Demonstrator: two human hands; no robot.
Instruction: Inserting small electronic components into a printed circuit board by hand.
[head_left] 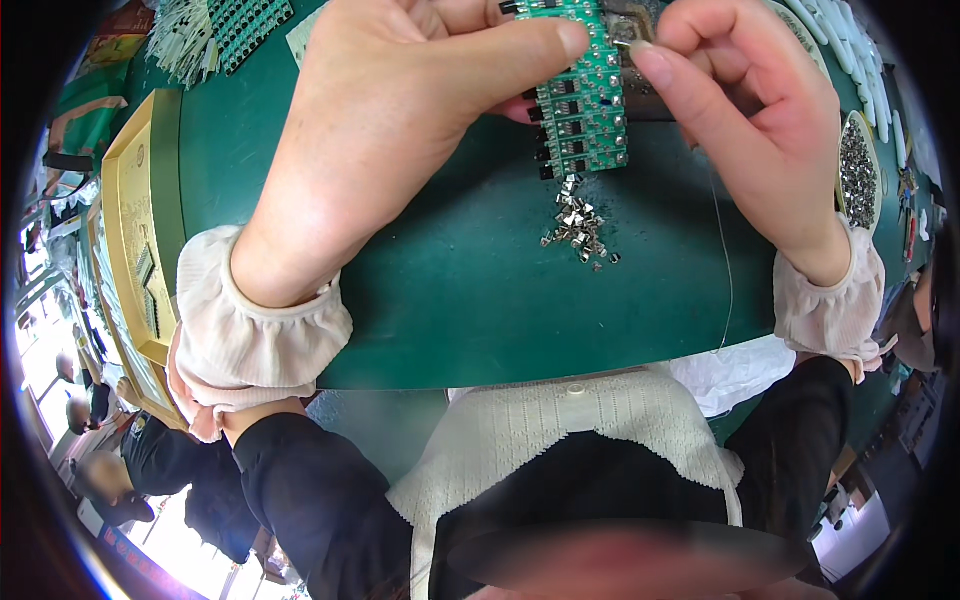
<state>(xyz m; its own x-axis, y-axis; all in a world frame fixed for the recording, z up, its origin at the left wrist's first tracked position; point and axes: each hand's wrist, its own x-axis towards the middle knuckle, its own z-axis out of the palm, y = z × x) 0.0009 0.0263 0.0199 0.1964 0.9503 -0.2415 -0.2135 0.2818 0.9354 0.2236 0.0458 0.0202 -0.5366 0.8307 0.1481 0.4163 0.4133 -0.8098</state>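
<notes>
My left hand (385, 120) grips a green circuit board panel (588, 125) at the top middle, its thumb lying across the front face. Rows of small black parts and shiny solder spots run along the panel. Close to its right edge, my right hand (765, 130) pinches a thin, pale, wire-like tip (624, 44) between thumb and forefinger; the rest is hidden in the fingers. A fine strand of wire (729, 270) hangs below that hand toward the table edge. Directly under the panel lies a loose pile of small silvery metal pieces (577, 225).
A shallow dish of small metal parts (858, 175) sits at the right, below several white tubes (845, 45). A yellow box (125, 215) stands at the left. Another green panel (248, 30) lies far left beside a pale bundle (187, 40). The table (450, 320) is green.
</notes>
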